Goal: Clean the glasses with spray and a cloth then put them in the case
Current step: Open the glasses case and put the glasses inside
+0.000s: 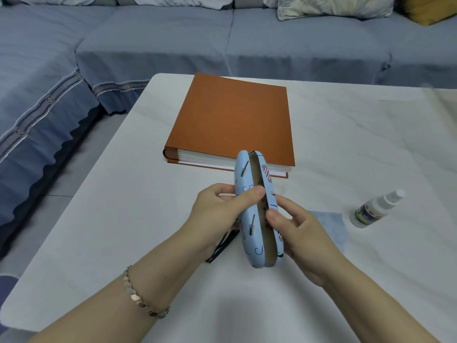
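Note:
A light blue glasses case [247, 206] with small printed drawings stands on edge above the table, its two halves slightly apart along the top. My left hand [217, 211] grips its left half with the thumb on the rim. My right hand [299, 233] grips the right half. Dark glasses [222, 246] lie on the table under my left wrist, mostly hidden. A light blue cloth [333, 224] lies flat behind my right hand. A small white spray bottle [376, 209] lies on its side at the right.
A thick orange album [235, 120] lies on the white marble table [123, 219] behind the case. A blue-covered sofa [173, 40] with cushions wraps around the far and left sides. The table's left edge drops to a grey floor.

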A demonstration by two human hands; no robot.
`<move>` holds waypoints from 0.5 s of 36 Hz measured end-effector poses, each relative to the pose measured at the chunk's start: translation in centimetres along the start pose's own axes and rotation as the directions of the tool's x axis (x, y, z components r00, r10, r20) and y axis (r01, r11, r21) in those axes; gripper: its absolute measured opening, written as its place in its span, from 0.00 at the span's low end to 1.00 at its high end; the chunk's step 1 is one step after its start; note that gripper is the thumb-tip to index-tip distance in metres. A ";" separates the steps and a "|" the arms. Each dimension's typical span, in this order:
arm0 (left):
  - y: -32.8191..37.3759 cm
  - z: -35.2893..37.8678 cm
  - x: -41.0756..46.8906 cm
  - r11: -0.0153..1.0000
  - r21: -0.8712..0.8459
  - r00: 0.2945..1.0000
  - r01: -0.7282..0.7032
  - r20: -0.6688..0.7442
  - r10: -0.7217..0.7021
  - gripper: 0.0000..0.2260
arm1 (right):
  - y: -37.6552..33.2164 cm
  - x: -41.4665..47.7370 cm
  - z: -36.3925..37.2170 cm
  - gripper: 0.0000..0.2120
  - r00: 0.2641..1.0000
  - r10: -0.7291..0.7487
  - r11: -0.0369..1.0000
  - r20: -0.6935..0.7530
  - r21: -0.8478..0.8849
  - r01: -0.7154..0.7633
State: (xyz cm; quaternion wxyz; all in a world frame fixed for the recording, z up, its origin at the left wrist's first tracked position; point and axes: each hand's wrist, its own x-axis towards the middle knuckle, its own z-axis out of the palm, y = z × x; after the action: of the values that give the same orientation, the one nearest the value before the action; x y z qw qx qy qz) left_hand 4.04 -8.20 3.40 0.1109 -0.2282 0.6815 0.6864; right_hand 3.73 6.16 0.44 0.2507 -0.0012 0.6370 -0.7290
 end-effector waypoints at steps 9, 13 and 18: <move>0.7 -2.2 0.3 0.999 0.016 0.982 0.033 0.186 -0.035 0.08 | 1.5 0.1 -0.6 0.13 0.995 0.097 0.984 -0.007 0.150 -0.095; 0.0 -2.9 -0.4 0.999 0.047 0.972 -0.004 0.234 -0.007 0.13 | 1.4 0.2 0.4 0.14 0.996 0.081 0.988 -0.037 0.138 -0.075; -0.8 -4.8 -1.2 0.999 -0.022 0.997 -0.026 0.075 0.027 0.19 | 0.7 0.8 1.8 0.13 1.000 -0.011 1.000 0.013 -0.004 0.011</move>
State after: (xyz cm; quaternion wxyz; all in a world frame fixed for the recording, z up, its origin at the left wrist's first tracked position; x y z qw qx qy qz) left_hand 6.18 -12.73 3.40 0.1251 -0.1942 0.6727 0.7030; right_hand 3.89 4.19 -0.11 0.2507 -0.0098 0.6370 -0.7289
